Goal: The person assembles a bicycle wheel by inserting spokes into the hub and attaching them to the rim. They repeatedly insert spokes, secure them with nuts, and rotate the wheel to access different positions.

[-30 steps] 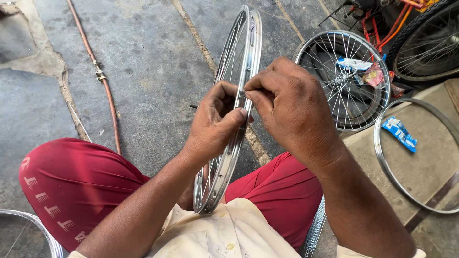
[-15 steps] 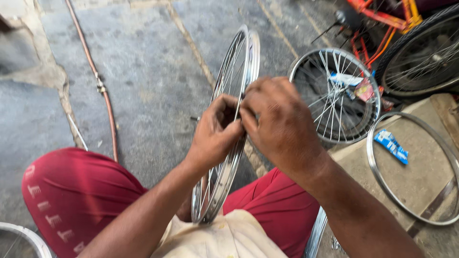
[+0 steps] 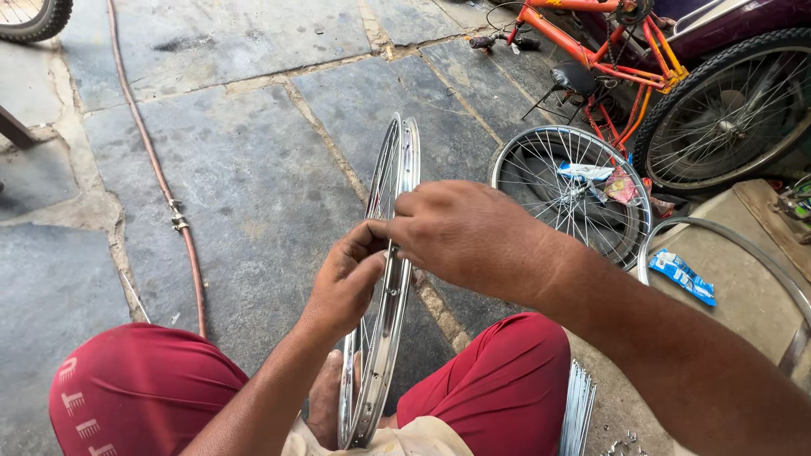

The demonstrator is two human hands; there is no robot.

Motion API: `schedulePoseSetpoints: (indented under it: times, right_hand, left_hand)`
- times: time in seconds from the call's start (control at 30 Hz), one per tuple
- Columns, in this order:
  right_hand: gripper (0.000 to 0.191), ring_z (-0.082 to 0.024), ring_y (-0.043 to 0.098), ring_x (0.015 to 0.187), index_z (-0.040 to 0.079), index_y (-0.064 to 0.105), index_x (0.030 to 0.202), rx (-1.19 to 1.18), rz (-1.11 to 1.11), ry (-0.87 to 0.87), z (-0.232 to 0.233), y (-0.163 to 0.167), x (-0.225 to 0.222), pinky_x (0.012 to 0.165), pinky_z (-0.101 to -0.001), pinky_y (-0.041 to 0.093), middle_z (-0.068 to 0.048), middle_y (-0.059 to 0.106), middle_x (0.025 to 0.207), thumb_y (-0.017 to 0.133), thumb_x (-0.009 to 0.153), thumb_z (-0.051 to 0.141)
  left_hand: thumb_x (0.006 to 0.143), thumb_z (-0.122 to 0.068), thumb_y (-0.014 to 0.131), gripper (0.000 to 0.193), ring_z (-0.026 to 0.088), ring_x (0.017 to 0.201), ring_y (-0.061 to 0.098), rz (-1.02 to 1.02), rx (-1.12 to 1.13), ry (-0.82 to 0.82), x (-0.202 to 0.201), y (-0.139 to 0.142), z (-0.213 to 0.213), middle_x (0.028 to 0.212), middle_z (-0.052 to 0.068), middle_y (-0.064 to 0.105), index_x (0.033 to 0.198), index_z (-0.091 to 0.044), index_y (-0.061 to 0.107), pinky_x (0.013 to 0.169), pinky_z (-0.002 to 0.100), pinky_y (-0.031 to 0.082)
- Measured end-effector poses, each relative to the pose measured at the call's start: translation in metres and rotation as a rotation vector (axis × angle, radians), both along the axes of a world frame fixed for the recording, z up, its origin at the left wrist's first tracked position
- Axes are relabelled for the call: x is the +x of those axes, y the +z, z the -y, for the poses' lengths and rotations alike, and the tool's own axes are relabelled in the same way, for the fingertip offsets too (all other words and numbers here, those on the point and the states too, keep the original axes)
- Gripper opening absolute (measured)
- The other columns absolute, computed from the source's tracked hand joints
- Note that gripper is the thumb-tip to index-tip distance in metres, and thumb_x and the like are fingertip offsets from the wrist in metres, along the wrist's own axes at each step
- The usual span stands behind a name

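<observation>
1. A bundle of spokes lies on the floor by the right knee, near red shorts.
2. The rim stands upright between the thighs, bottom edge at the lap.
3. The left hand pinches the rim's inner edge, grip narrow.
4. The right hand has its fingertips closed on something small at the same spot; what, I cannot tell.
5. To do this well, I judge: brace the rim steady and keep the fingers square to the hole.
6. Beyond, a spoked wheel lies on the stone floor, beside an orange bike.
</observation>
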State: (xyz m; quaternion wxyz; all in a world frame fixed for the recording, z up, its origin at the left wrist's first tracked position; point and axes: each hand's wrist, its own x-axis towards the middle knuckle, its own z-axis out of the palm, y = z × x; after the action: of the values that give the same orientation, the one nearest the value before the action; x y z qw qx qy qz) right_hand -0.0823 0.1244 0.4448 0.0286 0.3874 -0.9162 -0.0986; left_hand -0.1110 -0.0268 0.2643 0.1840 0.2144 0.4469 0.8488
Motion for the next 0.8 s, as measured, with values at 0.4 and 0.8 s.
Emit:
schedulePoseSetpoints:
  times: [0.4,0.8]
  right_hand:
    - [0.03,-0.022,0.067,0.088,0.006,0.066,0.115,0.046,0.0,0.02,0.01,0.0045,-0.0038,0.078,-0.0384,0.057,-0.007,0.065,0.09,0.07,0.091,0.023]
    - [0.025,-0.025,0.066,0.091,0.007,0.068,0.105,-0.034,0.038,0.003,0.006,0.0024,-0.0055,0.08,-0.041,0.057,-0.008,0.064,0.091,0.07,0.087,0.025]
  left_hand:
    - [0.101,-0.011,0.064,0.012,0.009,0.089,0.065,-0.058,-0.12,0.06,-0.0047,-0.0028,0.0011,0.097,0.005,0.067,0.11,-0.002,0.061,0.08,0.027,0.058]
    - [0.102,-0.006,0.06,0.01,0.009,0.088,0.066,-0.077,-0.186,0.092,-0.0103,-0.0102,0.0001,0.094,0.005,0.067,0.11,-0.002,0.063,0.077,0.027,0.059]
